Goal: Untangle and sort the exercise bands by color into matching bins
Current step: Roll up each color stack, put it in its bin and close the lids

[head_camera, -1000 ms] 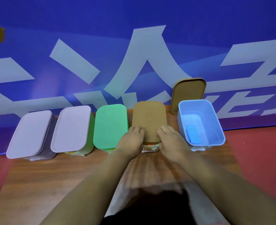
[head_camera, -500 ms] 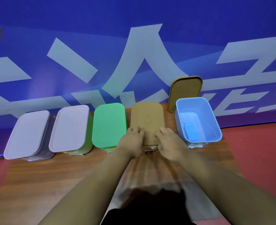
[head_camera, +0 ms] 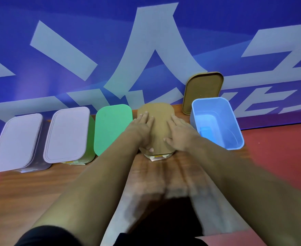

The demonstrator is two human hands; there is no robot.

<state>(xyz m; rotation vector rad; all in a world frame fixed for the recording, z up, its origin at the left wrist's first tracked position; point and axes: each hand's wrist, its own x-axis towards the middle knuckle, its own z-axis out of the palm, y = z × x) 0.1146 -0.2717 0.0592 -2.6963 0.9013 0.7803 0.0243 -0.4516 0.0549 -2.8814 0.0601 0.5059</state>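
Observation:
A row of bins stands on the wooden table (head_camera: 61, 189). My left hand (head_camera: 141, 128) and my right hand (head_camera: 179, 133) lie flat, fingers straight, on the tan lid (head_camera: 159, 126) of the middle bin. To its right an open blue bin (head_camera: 217, 121) holds a folded blue band (head_camera: 206, 134) on its floor. Left of the tan lid are a bin with a green lid (head_camera: 113, 128) and two bins with lilac lids (head_camera: 67, 134) (head_camera: 16, 141). No other bands show.
A second tan lid (head_camera: 203, 91) leans upright against the blue banner wall (head_camera: 146, 50) behind the blue bin. Red floor (head_camera: 279, 148) lies to the right of the table. My dark clothing fills the bottom edge.
Both hands have slid from the near edge of the tan lid up onto its top, and their fingers have straightened and spread flat.

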